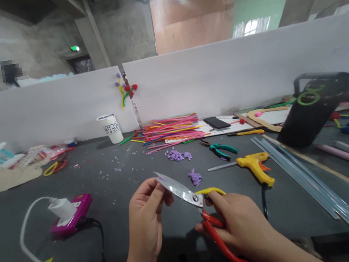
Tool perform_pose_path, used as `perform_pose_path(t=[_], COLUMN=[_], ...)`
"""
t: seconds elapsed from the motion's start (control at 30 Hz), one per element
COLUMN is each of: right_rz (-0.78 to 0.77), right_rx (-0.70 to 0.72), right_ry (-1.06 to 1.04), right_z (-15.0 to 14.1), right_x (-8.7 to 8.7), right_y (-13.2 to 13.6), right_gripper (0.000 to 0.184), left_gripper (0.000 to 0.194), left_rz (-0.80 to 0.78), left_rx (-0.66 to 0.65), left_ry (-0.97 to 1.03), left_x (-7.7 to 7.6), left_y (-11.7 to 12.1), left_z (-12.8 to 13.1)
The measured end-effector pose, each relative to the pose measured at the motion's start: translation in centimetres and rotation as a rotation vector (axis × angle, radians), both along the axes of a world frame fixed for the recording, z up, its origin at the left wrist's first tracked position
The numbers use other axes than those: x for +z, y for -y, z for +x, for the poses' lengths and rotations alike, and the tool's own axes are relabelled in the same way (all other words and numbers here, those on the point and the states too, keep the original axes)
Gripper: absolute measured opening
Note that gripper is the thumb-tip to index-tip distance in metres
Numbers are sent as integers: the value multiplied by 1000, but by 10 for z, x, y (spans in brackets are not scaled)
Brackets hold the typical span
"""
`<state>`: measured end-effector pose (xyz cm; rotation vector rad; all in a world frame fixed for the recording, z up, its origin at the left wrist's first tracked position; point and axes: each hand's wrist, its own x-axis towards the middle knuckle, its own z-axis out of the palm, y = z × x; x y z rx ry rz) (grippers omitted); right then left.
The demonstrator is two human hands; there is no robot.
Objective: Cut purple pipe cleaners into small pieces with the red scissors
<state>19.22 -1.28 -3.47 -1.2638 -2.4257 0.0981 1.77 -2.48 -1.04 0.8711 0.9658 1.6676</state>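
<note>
My right hand [240, 217] grips a pair of scissors [180, 191] with one yellow and one red handle, the blades pointing up and left. Close to the blade tips, my left hand [148, 216] is closed in a pinch. A hint of purple shows by its fingertips, but what it holds is too small to make out. Beyond the hands lie two small piles of short purple pieces, a nearer pile [195, 177] and a farther pile [178, 154].
Right of the piles are teal-handled pliers [219, 148], a yellow glue gun [255, 169], clear sticks [306, 181] and a black speaker-like box [315, 110]. Coloured pipe cleaners [172, 129] and a white cup [111, 129] stand behind. A magenta power strip [72, 216] lies left.
</note>
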Motion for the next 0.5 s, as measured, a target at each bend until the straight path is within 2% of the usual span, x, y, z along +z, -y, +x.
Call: perform_pose_path(t=[0.2, 0.5], right_rz=[-29, -21], right_rx=[0, 12], right_ry=[7, 13], right_z=[-2, -4], right_x=[1, 0], right_y=[1, 0], right_gripper=[28, 32], left_gripper=[6, 5], left_rz=[-10, 8], left_rx=[6, -4], left_ry=[36, 54], left_x=[1, 0], left_y=[0, 0], left_z=[1, 1])
